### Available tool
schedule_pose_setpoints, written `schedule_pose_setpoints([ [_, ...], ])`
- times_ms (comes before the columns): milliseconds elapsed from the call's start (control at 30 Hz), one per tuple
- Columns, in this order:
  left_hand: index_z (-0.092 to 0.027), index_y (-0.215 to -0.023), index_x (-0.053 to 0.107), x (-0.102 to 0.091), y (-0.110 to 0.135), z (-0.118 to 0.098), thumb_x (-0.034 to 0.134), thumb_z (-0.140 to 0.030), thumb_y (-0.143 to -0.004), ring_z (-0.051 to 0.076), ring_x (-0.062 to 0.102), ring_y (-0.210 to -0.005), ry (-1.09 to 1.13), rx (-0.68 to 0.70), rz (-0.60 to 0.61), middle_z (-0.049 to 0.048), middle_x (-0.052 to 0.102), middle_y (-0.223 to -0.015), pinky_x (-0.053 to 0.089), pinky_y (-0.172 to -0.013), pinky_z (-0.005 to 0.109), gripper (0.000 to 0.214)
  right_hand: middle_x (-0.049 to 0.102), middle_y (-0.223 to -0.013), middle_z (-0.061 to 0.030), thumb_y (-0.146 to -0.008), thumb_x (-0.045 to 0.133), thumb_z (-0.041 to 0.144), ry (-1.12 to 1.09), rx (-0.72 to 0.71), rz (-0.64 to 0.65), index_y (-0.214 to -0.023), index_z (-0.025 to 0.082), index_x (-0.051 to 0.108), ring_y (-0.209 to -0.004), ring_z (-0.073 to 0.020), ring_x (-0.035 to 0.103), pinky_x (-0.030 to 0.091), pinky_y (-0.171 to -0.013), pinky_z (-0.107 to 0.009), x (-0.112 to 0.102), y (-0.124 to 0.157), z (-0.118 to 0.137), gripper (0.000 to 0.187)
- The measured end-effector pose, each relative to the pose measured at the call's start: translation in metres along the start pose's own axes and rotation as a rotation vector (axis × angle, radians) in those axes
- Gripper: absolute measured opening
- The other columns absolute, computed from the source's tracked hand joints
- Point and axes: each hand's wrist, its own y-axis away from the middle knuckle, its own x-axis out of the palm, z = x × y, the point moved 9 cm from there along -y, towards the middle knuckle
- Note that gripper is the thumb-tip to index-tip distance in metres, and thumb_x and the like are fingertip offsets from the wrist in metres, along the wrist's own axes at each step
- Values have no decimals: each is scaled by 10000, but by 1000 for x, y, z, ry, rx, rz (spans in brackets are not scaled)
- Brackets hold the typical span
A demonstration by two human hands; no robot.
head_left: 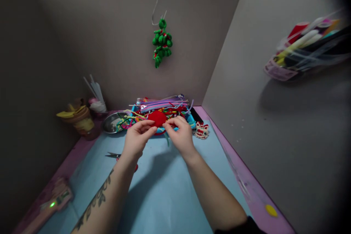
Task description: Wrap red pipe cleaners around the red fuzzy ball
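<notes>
A flat, round red piece [157, 118], perhaps fuzzy chenille stem, is held up in front of a blue basket. My left hand [138, 135] pinches its lower left edge between thumb and fingers. At its lower right edge, my right hand [181, 133] is closed in a pinch too. A thin greenish strand [166, 139] hangs just below, between the hands; where it is attached I cannot tell. Scissors [113, 155] with red handles lie on the blue mat, partly behind my left forearm.
Behind the hands, the blue basket [191, 120] overflows with colourful chenille stems [164, 104]. A metal bowl [109, 124] and a brown pot [82, 122] stand left. A small lion-like figure [201, 130] lies right. Green ornament [162, 42] and pen holder [282, 67] hang on partitions.
</notes>
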Motion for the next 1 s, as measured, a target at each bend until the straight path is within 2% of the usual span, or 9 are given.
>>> schedule_pose_setpoints([
  [100,-138,-853,692,-1,-2,4,824,-264,-565,88,544,-515,26,-22,21,1,650,-611,362,-465,180,341,638,-723,-15,-730,679,299,-180,163,62,-694,210,680,-712,-172,572,444,-692,-305,6,-2,-17,96],
  [200,-132,-878,669,1,-4,9,817,-271,-581,62,489,-472,41,-45,65,-8,635,-600,301,-432,168,360,634,-684,-5,-680,699,346,-393,364,160,-706,188,689,-653,-159,558,438,-651,-295,20,2,-35,160],
  [267,-131,-893,640,2,-4,10,811,-282,-588,50,456,-447,43,-57,84,-16,627,-594,272,-419,165,381,602,-639,11,-683,689,363,-469,418,199,-676,184,669,-620,-145,531,431,-639,-288,27,4,-40,180],
  [367,-158,-943,562,5,-2,5,801,-284,-600,37,403,-408,49,-43,80,-50,604,-564,249,-417,161,437,594,-718,-8,-695,675,359,-428,359,170,-618,190,634,-707,-158,552,455,-732,-309,24,2,-40,190],
  [467,-196,-956,472,8,-1,-1,794,-267,-598,41,410,-403,60,-25,77,-78,591,-536,274,-446,156,486,609,-1104,-92,-702,670,354,-337,310,138,-572,191,594,-1055,-230,562,415,-951,-375,20,1,-38,222],
  [567,-213,-923,421,9,0,-3,795,-269,-582,41,421,-393,63,-36,75,-81,597,-534,278,-456,153,510,447,-1424,-119,-736,653,345,-335,312,204,-554,189,540,-1298,-267,437,323,-1062,-422,24,3,-35,265],
  [667,-215,-943,425,7,-1,-3,804,-286,-571,38,410,-375,54,-50,62,-80,593,-540,251,-435,152,536,399,-1480,-128,-774,625,340,-334,305,239,-564,194,519,-1341,-263,406,296,-1083,-443,26,4,-30,276],
  [833,-203,-1118,445,14,2,-3,791,-307,-629,49,387,-358,40,-52,145,-113,494,-475,225,-398,160,608,420,-1467,-132,-776,636,325,-241,266,166,-577,194,553,-1352,-280,389,263,-1101,-477,19,2,-27,252],
  [1000,-194,-1143,432,15,5,-3,785,-313,-646,38,328,-340,47,-55,148,-120,478,-454,191,-369,157,621,414,-1467,-125,-761,646,299,-258,276,168,-589,191,581,-1338,-284,405,252,-1108,-468,20,3,-28,213],
])
